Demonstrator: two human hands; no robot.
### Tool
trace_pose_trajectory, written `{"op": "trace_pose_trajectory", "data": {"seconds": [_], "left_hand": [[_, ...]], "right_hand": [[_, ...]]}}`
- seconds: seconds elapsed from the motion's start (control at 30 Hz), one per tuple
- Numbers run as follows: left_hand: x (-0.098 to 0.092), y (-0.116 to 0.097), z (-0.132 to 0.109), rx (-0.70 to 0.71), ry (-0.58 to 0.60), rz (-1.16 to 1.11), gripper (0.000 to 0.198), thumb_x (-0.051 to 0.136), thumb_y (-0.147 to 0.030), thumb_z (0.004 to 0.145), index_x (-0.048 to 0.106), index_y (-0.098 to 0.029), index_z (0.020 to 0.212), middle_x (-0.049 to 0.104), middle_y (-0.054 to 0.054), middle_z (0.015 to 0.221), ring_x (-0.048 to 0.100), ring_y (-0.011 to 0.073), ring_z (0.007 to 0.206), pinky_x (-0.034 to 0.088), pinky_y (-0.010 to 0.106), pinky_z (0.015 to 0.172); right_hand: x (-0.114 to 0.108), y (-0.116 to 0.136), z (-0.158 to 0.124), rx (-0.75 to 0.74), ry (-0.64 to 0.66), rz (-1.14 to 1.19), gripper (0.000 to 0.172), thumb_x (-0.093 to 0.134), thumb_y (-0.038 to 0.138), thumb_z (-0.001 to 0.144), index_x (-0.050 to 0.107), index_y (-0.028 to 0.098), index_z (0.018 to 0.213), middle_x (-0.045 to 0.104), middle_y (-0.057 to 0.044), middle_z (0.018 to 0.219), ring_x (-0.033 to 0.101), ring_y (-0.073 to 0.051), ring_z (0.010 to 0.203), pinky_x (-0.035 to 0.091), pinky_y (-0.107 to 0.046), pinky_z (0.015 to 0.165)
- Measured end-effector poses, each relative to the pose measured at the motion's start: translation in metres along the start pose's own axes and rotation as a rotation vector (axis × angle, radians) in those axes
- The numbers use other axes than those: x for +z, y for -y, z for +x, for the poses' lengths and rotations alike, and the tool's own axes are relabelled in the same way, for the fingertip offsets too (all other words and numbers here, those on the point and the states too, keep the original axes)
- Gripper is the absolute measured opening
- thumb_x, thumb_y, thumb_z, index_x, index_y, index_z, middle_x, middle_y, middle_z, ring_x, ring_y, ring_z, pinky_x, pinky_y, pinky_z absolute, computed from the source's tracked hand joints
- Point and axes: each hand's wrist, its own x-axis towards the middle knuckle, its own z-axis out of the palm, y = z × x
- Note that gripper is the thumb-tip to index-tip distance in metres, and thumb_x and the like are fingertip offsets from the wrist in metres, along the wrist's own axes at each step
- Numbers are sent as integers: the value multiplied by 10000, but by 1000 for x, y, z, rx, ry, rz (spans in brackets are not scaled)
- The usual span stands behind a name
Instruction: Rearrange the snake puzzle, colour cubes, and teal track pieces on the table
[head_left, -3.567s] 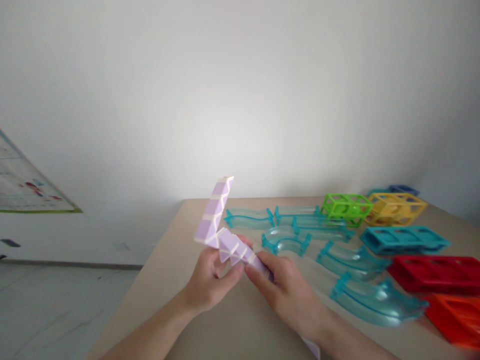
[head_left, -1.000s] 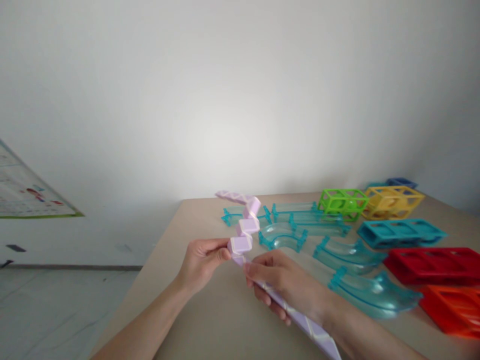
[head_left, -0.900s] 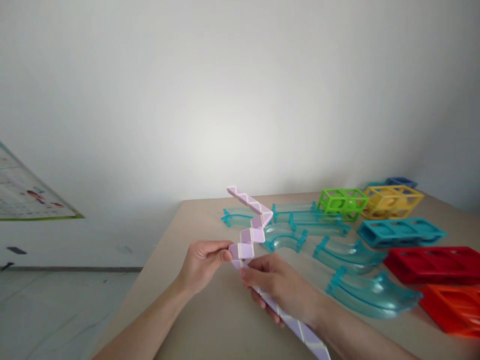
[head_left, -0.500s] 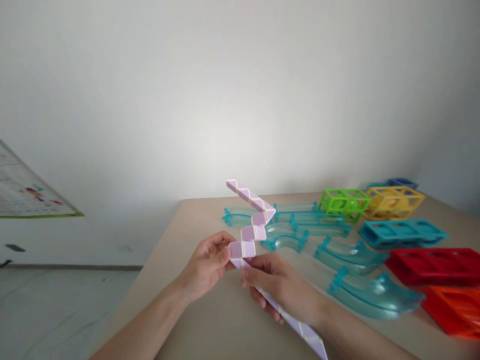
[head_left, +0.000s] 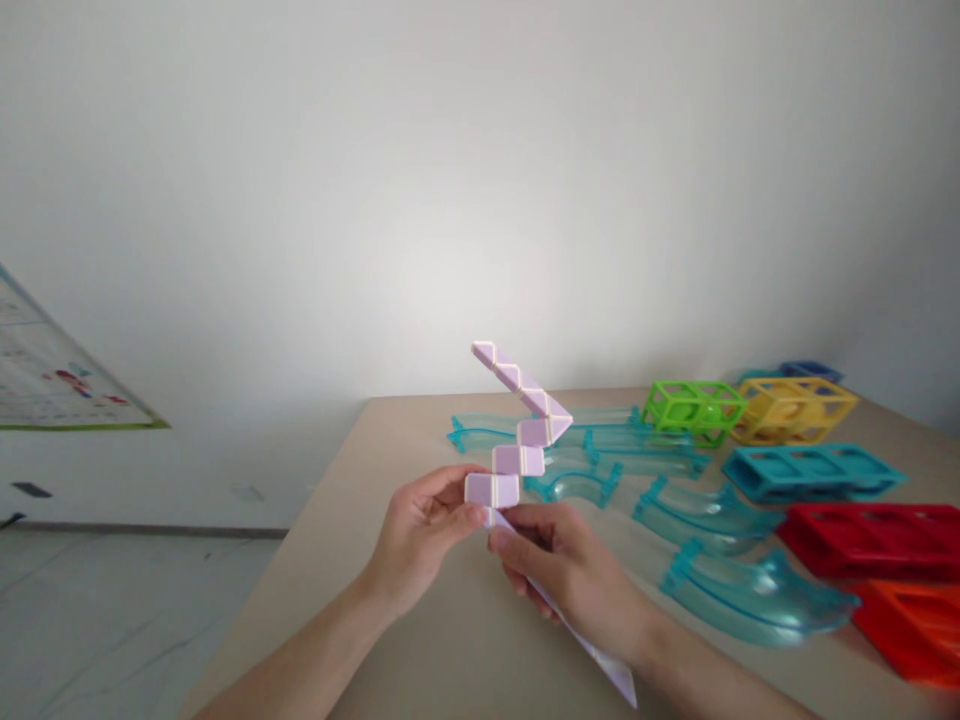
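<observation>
Between my hands is a snake puzzle (head_left: 517,461) made of pale purple wedges with white edges. Its far part folds in steps and rises to a point up and to the left; a straight tail slants down to the right beneath my right hand. My left hand (head_left: 420,540) pinches the puzzle from the left, thumb at the lowest step. My right hand (head_left: 566,570) is closed around the straight section just below, its thumb on top. The palm hides part of the tail.
Clear teal track pieces (head_left: 739,520) lie across the table (head_left: 360,470). To the right stand a green frame block (head_left: 694,410), a yellow frame block (head_left: 791,410), a teal block (head_left: 814,472), a red block (head_left: 877,540) and an orange block (head_left: 915,625). A white wall (head_left: 480,200) rises behind.
The folded end of the snake puzzle has shifted slightly right and up. Its tail has turned so less of its face shows. My left thumb has moved right, nearer my right hand.
</observation>
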Motion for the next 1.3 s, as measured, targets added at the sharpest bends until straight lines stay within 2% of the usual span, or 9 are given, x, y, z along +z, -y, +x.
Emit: {"op": "trace_pose_trajectory", "data": {"seconds": [0.2,0.4,0.53,0.63,0.77,0.9,1.03,1.1,1.3], "left_hand": [[2,-2,-4,73,39,176,262,639,-260,847,594,-142,1077,681,85,879,628,174,741,484,263,676],[-3,2,-10,200,110,344,223,562,-240,896,573,-173,1108,617,27,782,593,128,645,473,236,633],[-3,-1,-11,263,71,388,210,545,-222,905,570,-172,1108,616,24,779,583,111,627,468,218,614],[1,-8,-8,287,27,361,181,555,-214,899,590,-165,1071,629,21,775,578,97,597,470,208,602],[5,-10,-2,191,-30,273,199,585,-228,885,623,-139,1059,688,65,855,617,121,639,493,229,620],[2,-2,0,69,-98,91,264,640,-245,850,647,-123,1084,724,104,891,668,198,793,510,271,668],[4,-2,-2,52,-134,-33,256,677,-253,820,691,-120,1038,737,105,874,677,212,824,517,295,727],[6,-5,-2,32,-146,-75,236,674,-266,821,711,-114,999,738,102,852,678,206,812,518,291,732],[11,-6,0,-25,-155,-124,204,648,-268,843,733,-114,946,733,82,827,668,176,803,501,246,700]], "right_hand": [[2,-4,3,103,31,175,337,502,485,846,531,167,738,487,56,493,368,-48,313,259,-160,298],[0,2,4,301,129,452,259,503,368,707,601,141,784,515,32,441,374,-78,268,297,-174,236],[-4,4,1,301,248,602,325,504,400,761,606,153,946,550,29,526,416,-74,322,333,-162,272],[-5,3,2,248,254,594,341,506,424,798,598,164,998,533,43,547,391,-63,318,329,-160,268],[0,-2,4,158,149,416,267,513,430,837,573,173,870,483,62,546,344,-53,304,282,-160,253],[4,-1,0,3,43,66,342,447,464,911,500,179,730,433,64,548,352,-53,359,270,-174,324],[2,6,-5,-247,-65,-345,249,441,356,940,526,180,786,459,46,615,412,-87,530,311,-224,501],[-1,8,-6,-345,-91,-510,191,459,310,933,539,182,816,485,37,649,422,-100,572,305,-243,538],[-5,-3,-7,-479,-165,-764,140,464,273,924,552,174,969,621,-39,827,551,-164,699,376,-283,618]]}}
